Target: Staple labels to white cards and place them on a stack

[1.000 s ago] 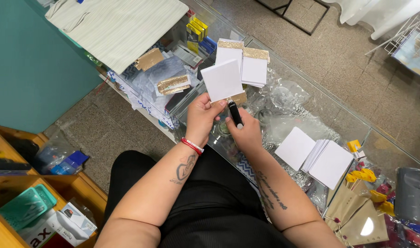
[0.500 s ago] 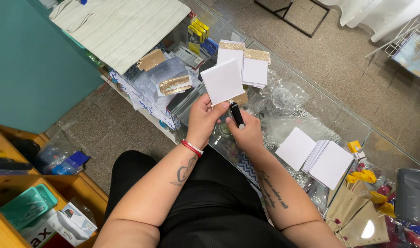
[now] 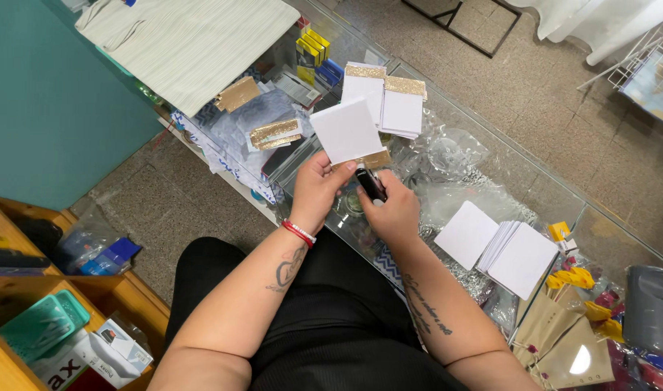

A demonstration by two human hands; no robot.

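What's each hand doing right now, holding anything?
Left hand: closed on a white square card with a gold strip.
Right hand: closed on a small black tool, its tip at the card's lower edge.

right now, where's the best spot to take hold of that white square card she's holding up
Take the white square card by its free upper edge or far corner, coming from above and the far side. The left hand pinches its lower edge, where the gold strip sits, and the right hand holds a small black tool just below, so the top stays open.
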